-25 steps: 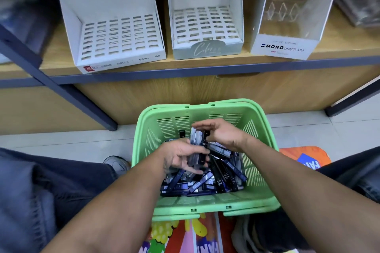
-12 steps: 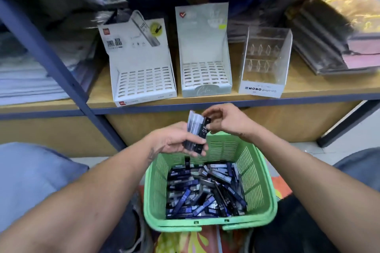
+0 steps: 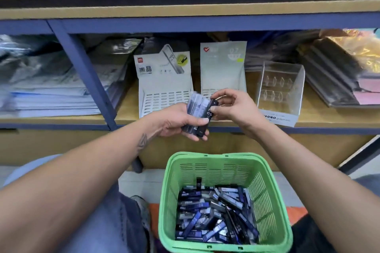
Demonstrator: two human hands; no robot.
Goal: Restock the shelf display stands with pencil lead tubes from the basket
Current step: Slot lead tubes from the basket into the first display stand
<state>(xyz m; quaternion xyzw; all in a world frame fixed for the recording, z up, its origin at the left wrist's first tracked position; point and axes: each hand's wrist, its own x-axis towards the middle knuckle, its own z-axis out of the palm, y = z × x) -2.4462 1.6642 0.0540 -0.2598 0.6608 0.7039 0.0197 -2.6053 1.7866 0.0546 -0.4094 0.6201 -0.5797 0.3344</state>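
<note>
Now both hands (image 3: 176, 121) raised (gripping tubes (image 3: 198, 113)).

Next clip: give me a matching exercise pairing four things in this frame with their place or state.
Things:
1. green basket
2. left hand
3. right hand
4. clear acrylic stand

States:
A. pinches the top of one black tube
B. on the floor, holding many tubes
C. grips a bundle of tubes
D. empty on the shelf, right of the white stands

Pairs: 1-B, 2-C, 3-A, 4-D
</note>
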